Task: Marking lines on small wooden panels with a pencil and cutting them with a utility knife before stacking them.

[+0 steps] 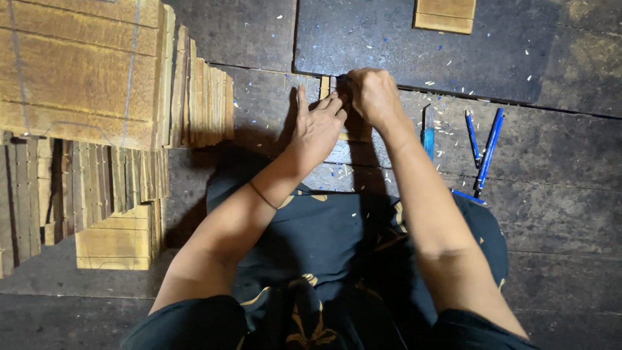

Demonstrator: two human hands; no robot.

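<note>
My left hand (317, 126) lies flat on a thin wooden slat (343, 135) on the dark plank floor, fingers spread and pressing it down. My right hand (372, 94) is closed in a fist just beside it, at the slat's far end (324, 86); what it grips is hidden by the fingers. Both forearms reach forward over my lap, which is covered in dark cloth with a yellow pattern.
Stacks of cut wooden slats (97, 71) fill the left side, with a lower pile (116, 240) near my knee. A blue-handled cutter (427, 133) and blue pens (487, 152) lie at the right. Another wooden block (446, 14) sits at the top. Small shavings litter the floor.
</note>
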